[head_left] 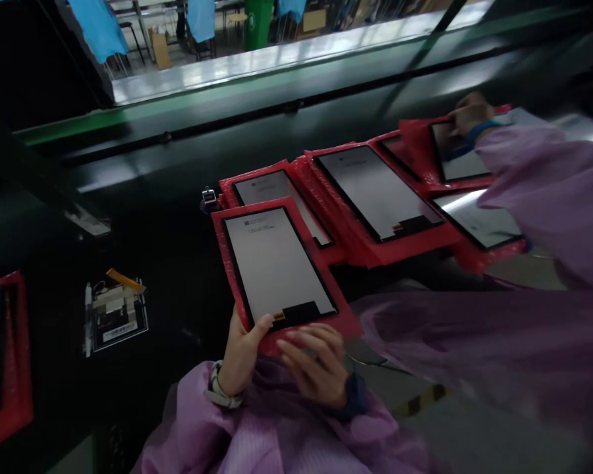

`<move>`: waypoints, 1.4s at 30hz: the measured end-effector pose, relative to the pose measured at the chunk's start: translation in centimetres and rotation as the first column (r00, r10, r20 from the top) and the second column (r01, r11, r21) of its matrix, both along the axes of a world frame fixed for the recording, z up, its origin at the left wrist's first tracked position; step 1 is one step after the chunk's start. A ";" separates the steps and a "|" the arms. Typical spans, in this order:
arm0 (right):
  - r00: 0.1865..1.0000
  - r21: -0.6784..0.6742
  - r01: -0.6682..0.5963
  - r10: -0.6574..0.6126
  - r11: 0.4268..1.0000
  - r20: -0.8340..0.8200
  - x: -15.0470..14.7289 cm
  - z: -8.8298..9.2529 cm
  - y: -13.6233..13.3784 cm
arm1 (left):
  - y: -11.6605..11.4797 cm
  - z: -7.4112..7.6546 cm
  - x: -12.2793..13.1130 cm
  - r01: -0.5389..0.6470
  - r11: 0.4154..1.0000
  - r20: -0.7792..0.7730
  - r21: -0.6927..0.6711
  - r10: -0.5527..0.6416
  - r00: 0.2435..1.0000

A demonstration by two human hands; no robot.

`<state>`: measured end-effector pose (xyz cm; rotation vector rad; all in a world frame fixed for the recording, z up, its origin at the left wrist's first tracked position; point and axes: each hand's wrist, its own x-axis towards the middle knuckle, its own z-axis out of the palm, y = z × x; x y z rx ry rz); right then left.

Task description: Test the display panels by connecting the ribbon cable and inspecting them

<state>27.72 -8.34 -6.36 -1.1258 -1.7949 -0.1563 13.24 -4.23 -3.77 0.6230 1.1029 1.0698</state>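
A flat display panel (277, 263) lies face up against a red bubble wrap sheet (346, 322), to the right of the circuit board (118, 313) that rests on the dark counter (172, 329). Its face is a plain pale grey, set in a thin black border that widens into a black strip at the near end, where a small orange-gold patch (279, 316) sits beside it. The red sheet shows as a margin around the panel, broadest at the lower right. Near the far left corner is a small dark square mark with lines of tiny print, too small to read. The circuit board bears a white label (120, 331) with what looks like a barcode; any characters on it cannot be made out. The panel's long axis runs away from the person and leans left at the far end, the black strip pointing back toward the body. The left hand (244, 352) grasps the near left corner, thumb on top and fingers underneath. The right hand (319, 362) has its fingers loosely curved at the near edge of the red sheet; whether it pinches the sheet, I cannot tell. Beyond and right of the circuit board, similar panels (373, 191) lie on red wrap.
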 end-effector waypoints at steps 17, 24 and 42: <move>0.347 -0.683 -0.675 -0.698 0.278 -0.626 1.0 1.6 2.9 | -4.9 2.0 -9.8 0.279 0.959 -0.484 0.045 -0.224 0.846; 0.411 -0.681 -0.690 -0.642 0.245 -0.647 2.0 0.7 4.2 | -1.9 2.2 -16.3 0.675 0.713 -0.978 0.187 0.073 0.194; 0.387 -0.656 -0.716 -0.647 0.238 -0.657 1.9 0.7 3.8 | 1.4 3.5 -19.2 0.889 0.457 -1.000 -0.018 -0.021 -0.009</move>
